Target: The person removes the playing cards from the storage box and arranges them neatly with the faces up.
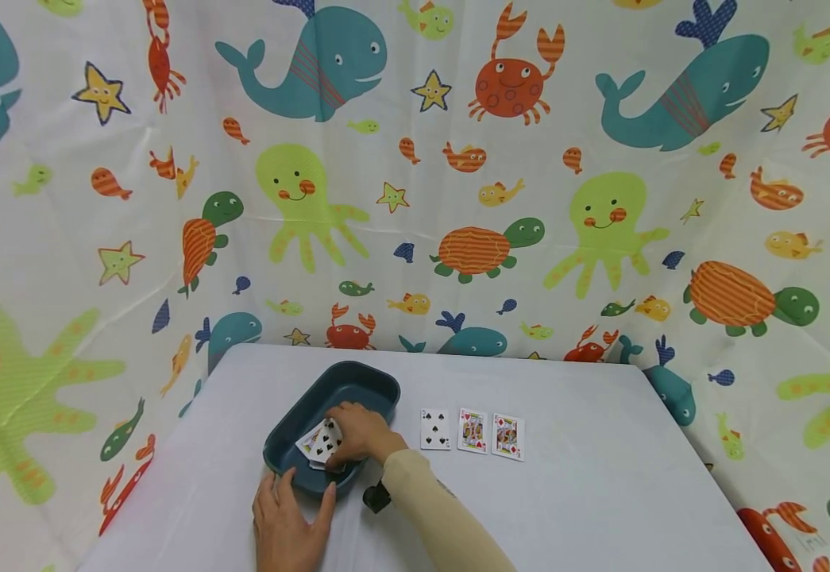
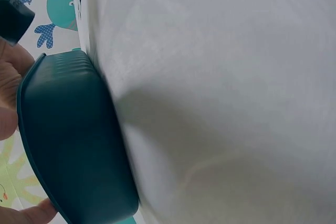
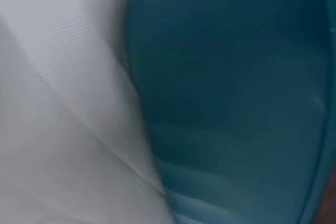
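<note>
A dark teal rectangular plastic basin (image 1: 279, 417) lies on the white-covered table, holding several playing cards (image 1: 322, 442). My right hand (image 1: 360, 433) reaches into it from the right, fingers curled at the cards and gripping them; a black-pip card shows face up beside the fingertips. My left hand (image 1: 289, 520) is at the near end of the basin, its thumb and fingers spread and touching the rim. In the left wrist view, the basin's outer wall (image 2: 79, 140) stands by a fingertip (image 2: 44, 211) at the rim. The right wrist view shows the basin wall (image 3: 231, 87) without the cards.
Right of the basin, three face-up cards lie in a row: a five of spades (image 1: 434, 429), a red-suited face card (image 1: 472, 430) and another face card (image 1: 508, 436). A white cloth (image 1: 600, 492) covers the table. Behind hangs a sea-animal curtain (image 1: 415, 214).
</note>
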Motion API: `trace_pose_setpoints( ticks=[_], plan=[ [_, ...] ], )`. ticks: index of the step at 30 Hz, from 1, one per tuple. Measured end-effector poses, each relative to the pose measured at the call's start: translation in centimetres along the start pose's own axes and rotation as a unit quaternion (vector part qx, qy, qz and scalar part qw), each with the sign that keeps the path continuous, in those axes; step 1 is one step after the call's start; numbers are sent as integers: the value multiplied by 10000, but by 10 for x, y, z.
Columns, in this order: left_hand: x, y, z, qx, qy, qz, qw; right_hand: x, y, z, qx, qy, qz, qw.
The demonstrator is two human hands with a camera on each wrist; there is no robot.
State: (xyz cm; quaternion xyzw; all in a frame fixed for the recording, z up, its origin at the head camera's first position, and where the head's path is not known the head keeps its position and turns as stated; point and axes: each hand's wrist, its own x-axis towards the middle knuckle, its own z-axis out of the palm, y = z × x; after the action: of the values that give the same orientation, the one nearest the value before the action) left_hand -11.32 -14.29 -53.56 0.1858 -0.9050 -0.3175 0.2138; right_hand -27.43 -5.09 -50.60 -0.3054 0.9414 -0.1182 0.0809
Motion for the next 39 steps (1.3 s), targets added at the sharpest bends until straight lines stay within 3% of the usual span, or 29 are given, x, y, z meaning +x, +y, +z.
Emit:
trace_pose_setpoints(
  ticks=[7,13,22,30,33,39],
  plan=[
    [0,1,1,96,-128,-73,9998,-8,4,-7,709,187,-71,9973],
    [0,0,1,66,-86,-67,9999,-18,10,-17,1304,506,-437,9892],
    [0,0,3,-51,51,-81,9999,-39,27,-30,2662,1021,-514,9571],
    [4,-4,8,-94,206,78,9997,-57,50,-31,3470,1347,-614,9261],
    [6,-5,8,-117,214,120,9996,-64,60,-31,3646,1451,-607,9178],
    [11,-8,11,-192,209,165,9995,-79,83,-28,3830,1530,-402,9101]
  ],
)
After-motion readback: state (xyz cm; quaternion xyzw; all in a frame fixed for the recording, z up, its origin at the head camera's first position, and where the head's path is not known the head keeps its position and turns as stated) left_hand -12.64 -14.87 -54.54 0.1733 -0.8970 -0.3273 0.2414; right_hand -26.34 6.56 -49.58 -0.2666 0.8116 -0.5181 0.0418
